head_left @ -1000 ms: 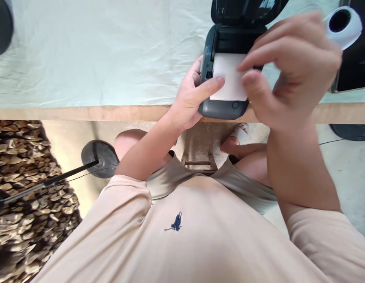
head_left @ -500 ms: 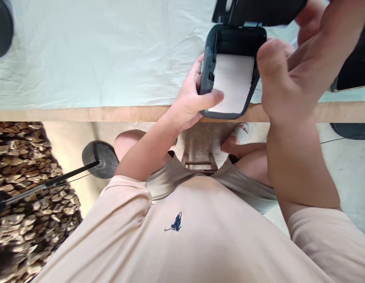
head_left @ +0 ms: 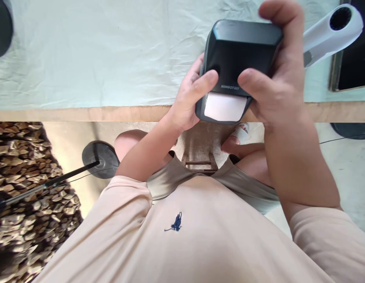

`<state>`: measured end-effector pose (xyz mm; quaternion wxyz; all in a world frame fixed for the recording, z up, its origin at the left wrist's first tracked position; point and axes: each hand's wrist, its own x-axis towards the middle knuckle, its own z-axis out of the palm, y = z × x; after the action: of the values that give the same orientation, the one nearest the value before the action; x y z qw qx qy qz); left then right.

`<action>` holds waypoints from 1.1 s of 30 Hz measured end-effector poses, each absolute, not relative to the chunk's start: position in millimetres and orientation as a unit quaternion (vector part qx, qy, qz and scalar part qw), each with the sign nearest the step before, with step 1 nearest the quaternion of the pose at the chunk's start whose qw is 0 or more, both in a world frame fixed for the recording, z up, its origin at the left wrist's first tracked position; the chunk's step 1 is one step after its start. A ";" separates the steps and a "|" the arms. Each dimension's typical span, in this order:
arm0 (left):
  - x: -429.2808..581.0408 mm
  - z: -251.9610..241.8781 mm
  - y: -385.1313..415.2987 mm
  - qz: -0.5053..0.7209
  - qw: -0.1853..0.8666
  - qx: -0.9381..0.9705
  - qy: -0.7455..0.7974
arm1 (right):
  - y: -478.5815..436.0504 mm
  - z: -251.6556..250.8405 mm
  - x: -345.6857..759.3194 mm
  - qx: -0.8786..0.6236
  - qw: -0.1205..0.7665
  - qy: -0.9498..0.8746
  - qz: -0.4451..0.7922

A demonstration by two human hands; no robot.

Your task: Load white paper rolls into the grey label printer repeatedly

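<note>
A dark label printer (head_left: 241, 59) marked NIIMBOT is held between my two hands above the table's front edge. Its cover lies down over the body, and a white paper label strip (head_left: 225, 107) sticks out at the near end. My left hand (head_left: 192, 92) grips the left side, thumb on the cover. On the right, my right hand (head_left: 276, 74) wraps the other side, with its thumb on the cover near the lettering and a finger raised past the far corner.
A white tubular device (head_left: 332, 35) with a dark round end lies at the right beside a dark framed panel (head_left: 354, 55). Pale sheeting covers the table (head_left: 96, 55). Below stand a black round stand base (head_left: 98, 157) and a pile of split wood (head_left: 23, 188).
The printer's cover has swung down from open to closed over the paper. My right hand has moved left onto the cover, uncovering the white tubular device.
</note>
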<state>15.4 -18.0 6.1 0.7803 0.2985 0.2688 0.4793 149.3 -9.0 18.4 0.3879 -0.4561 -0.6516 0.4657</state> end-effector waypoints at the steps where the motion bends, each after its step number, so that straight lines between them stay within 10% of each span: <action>1: 15.2 6.1 -18.2 0.472 0.780 0.301 0.281 | -9.1 19.3 149.5 -0.448 0.373 -0.655 0.481; 33: 9.5 -18.4 -15.7 0.456 0.759 0.271 0.378 | -9.5 33.8 172.7 -0.525 0.260 -0.769 0.255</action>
<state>9.5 -15.7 -18.4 0.7589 0.2708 0.3775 0.4564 172.7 -9.5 33.8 0.2596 -0.5253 -0.7692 0.2551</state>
